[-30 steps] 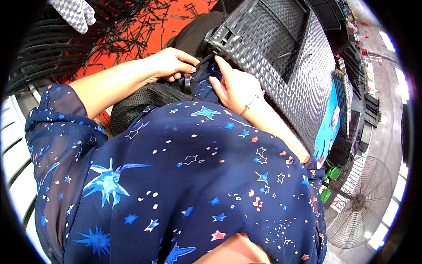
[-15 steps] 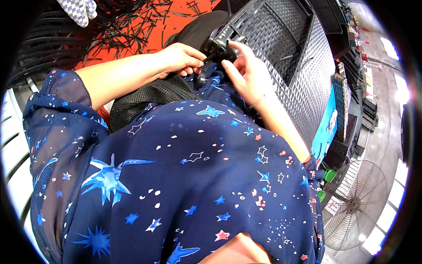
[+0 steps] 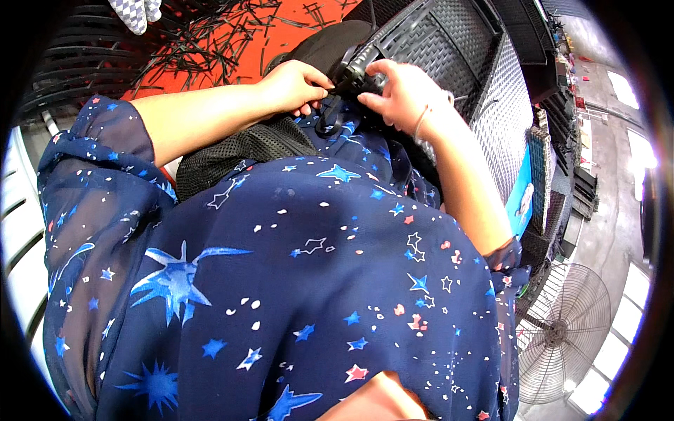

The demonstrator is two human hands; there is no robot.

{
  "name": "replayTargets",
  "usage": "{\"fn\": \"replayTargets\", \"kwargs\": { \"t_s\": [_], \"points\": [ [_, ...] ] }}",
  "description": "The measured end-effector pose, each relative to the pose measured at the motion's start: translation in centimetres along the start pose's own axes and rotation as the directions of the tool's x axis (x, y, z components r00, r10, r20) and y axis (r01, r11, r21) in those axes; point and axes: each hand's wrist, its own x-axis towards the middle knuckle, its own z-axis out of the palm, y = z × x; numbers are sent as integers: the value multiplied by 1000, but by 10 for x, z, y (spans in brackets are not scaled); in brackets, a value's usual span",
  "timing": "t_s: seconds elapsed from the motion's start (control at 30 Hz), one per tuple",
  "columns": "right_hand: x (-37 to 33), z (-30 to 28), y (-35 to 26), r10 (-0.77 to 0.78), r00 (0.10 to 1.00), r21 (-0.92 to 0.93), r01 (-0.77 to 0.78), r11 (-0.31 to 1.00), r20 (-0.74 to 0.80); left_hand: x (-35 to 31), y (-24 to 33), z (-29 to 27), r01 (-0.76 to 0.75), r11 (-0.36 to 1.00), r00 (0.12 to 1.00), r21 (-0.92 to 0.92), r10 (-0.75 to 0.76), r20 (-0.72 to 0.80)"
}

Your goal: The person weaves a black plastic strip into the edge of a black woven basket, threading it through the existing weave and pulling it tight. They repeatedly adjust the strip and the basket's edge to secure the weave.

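A black wicker furniture piece (image 3: 439, 42), woven from flat plastic strips, leans from my lap toward the upper right. My left hand (image 3: 298, 85) is closed in a pinch on a thin black plastic strip (image 3: 340, 91) beside the frame's near end. The strip's loose part loops down over my lap. My right hand (image 3: 411, 95) bends its index finger and thumb around the dark end of the frame (image 3: 357, 70), the thumb nearer me. What lies under its other fingers is hidden.
Cut black strips (image 3: 210, 52) litter a red surface at the upper left, beside curved black slats (image 3: 91, 52). A checked glove (image 3: 137, 14) shows at the top left edge. Black mesh fabric (image 3: 242, 158) lies across my lap. A large fan (image 3: 558, 330) stands at the lower right.
My right hand has turned, its wrist rising and its fingers bending more around the frame end. My left hand keeps its pinch, shifted slightly right.
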Motion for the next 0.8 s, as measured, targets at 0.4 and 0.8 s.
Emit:
{"fn": "replayTargets", "kwargs": {
  "t_s": [0.4, 0.8],
  "points": [
    [48, -30, -1, 117, 748, 59, -204, 977, 653, -4, 2, 6, 0, 999, 1000, -33, -1, -19],
    [47, -8, 20, 61, 890, 205, -170, 964, 451, -4, 11, 11, 26, 998, 1000, -62, -26, 5]
  ]
}}
